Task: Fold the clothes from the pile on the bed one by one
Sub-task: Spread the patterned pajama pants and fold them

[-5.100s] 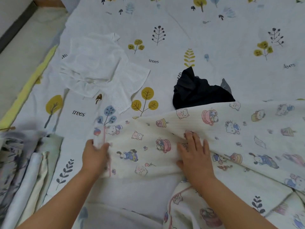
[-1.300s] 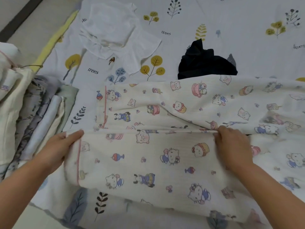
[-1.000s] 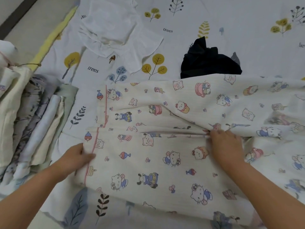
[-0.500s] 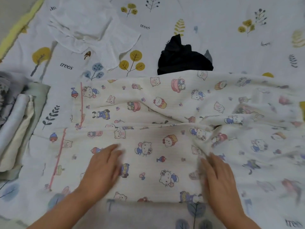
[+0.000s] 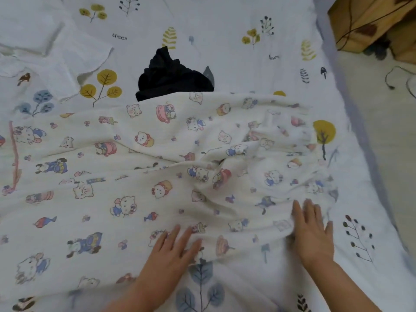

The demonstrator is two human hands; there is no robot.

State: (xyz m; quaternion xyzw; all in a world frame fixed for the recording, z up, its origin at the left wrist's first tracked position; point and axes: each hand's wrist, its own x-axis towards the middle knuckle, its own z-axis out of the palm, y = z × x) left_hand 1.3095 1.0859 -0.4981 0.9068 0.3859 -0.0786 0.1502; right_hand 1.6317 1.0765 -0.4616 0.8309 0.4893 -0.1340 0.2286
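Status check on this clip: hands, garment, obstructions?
Left hand and right hand flat, open on cartoon-print garment. Right side bunched. Black garment partly underneath.

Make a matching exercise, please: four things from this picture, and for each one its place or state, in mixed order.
Things:
1. black garment
2. white garment
3. cartoon garment
4. wooden furniture

Places or states:
a. top right, on the floor
b. top left, on the sheet
c. under both flat hands
d. partly hidden by the cartoon garment's far edge

Pairs: 1-d, 2-b, 3-c, 4-a
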